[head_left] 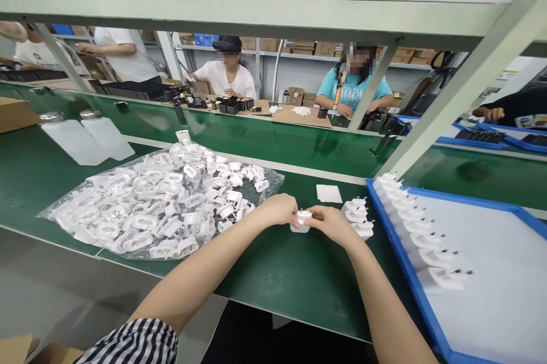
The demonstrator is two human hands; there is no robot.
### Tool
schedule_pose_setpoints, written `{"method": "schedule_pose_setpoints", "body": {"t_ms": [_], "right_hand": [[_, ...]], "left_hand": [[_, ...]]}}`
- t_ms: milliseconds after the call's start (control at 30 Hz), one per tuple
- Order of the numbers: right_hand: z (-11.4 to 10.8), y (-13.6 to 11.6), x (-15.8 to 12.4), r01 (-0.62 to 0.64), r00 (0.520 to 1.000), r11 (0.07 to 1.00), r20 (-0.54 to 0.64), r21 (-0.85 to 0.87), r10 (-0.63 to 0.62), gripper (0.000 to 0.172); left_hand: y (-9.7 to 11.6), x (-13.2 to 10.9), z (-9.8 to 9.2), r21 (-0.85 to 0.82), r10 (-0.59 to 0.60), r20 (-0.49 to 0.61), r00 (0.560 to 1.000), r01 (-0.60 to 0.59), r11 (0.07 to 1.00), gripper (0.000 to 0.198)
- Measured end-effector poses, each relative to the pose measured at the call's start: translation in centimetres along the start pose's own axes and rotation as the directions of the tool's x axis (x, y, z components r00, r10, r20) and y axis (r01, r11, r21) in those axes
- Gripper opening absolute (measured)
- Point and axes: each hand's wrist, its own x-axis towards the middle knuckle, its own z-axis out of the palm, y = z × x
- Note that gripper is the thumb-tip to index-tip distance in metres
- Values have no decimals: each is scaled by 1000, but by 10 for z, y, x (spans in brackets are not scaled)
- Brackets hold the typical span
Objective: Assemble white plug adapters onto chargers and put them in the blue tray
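My left hand and my right hand meet over the green bench, both closed on a white plug charger. Its metal pins point up, and the fingers cover part of its top. Right of my right hand stand several white plug chargers in a small group, pins upward. A white square card lies just behind. To the left, a clear plastic bag lies spread out under a heap of loose white plastic plug parts.
A blue-rimmed tray at right holds a row of white chargers along its left side. Two white bottles lie at the back left. A shelf beam and slanted post frame the bench. Co-workers sit beyond the green divider.
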Motion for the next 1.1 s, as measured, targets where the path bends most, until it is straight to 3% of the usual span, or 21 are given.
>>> {"method": "schedule_pose_setpoints", "body": {"t_ms": [100, 200, 300, 367, 467, 500, 567, 800, 900, 967, 1000, 1100], "right_hand": [[-3, -2, -4, -5, 1000, 995, 14, -103, 6, 17], [-11, -8, -10, -16, 1000, 988, -2, -155, 15, 18], [-26, -14, -25, 93, 979, 996, -183, 7, -90, 22], [-39, -14, -36, 255, 878, 955, -451, 154, -162, 18], [-53, -8, -48, 449, 588, 868, -801, 213, -108, 21], [-56, -5, -49, 474, 511, 854, -857, 213, -70, 22], [-59, 0, -49, 483, 448, 845, -894, 229, -14, 23], [-57, -8, -50, 305, 530, 929, -848, 209, 17, 28], [-59, 2, -48, 211, 437, 947, -890, 241, 129, 31], [-59, 19, -43, 116, 416, 929, -866, 351, 276, 32], [-58, 29, -40, 56, 456, 901, -814, 431, 361, 35], [-50, 51, -30, -103, 658, 770, -537, 630, 527, 41]], "left_hand": [[15, -1, -6, 112, -48, 44, 998, 43, 993, 21], [22, -3, 4, 114, 21, -10, 1000, -19, 993, 26], [29, -5, 25, -8, 120, -73, 990, -121, 993, 27], [37, -5, 41, -147, 168, -127, 978, -186, 971, 27], [53, 1, 60, -314, 110, -257, 960, -191, 930, 56], [58, 4, 64, -353, 71, -280, 957, -171, 920, 70], [67, 12, 70, -426, 26, -275, 961, -146, 893, 91], [97, 41, 80, -616, -17, -318, 948, -193, 764, 111], [106, 48, 84, -667, -77, -323, 943, -169, 725, 113], [106, 52, 83, -674, -67, -302, 951, -163, 720, 118], [104, 54, 81, -658, -46, -289, 956, -164, 735, 121], [92, 61, 74, -538, 61, -258, 964, -197, 819, 119]]}}
